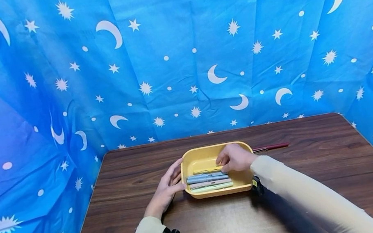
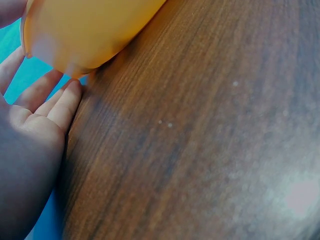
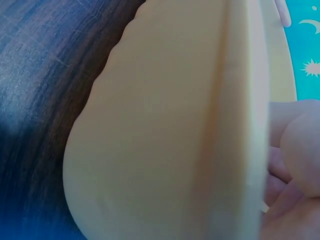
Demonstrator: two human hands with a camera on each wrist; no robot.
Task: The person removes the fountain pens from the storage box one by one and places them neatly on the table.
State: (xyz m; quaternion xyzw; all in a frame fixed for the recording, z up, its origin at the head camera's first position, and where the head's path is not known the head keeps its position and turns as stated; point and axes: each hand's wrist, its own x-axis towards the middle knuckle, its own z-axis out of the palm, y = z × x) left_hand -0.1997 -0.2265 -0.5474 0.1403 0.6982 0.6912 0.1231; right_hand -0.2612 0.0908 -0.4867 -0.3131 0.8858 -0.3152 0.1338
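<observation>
A yellow plastic basket (image 1: 198,154) stands on the table with several pens lying side by side in it. Among them are blue pens (image 1: 206,177), a pale one and a light green pen (image 1: 212,188). My left hand (image 1: 166,191) holds the basket's left end, thumb at the near corner and fingers along the outer wall (image 2: 95,35). Reaching over the right rim, my right hand (image 1: 235,158) pinches the right end of a yellow pen (image 1: 203,171) inside. In the right wrist view the basket wall (image 3: 160,125) hides most of that hand's fingers.
A dark red pen (image 1: 276,146) lies on the brown wooden table (image 1: 135,163), right of the basket. Blue cloth (image 1: 178,72) with white moons and stars hangs behind the table and at both sides.
</observation>
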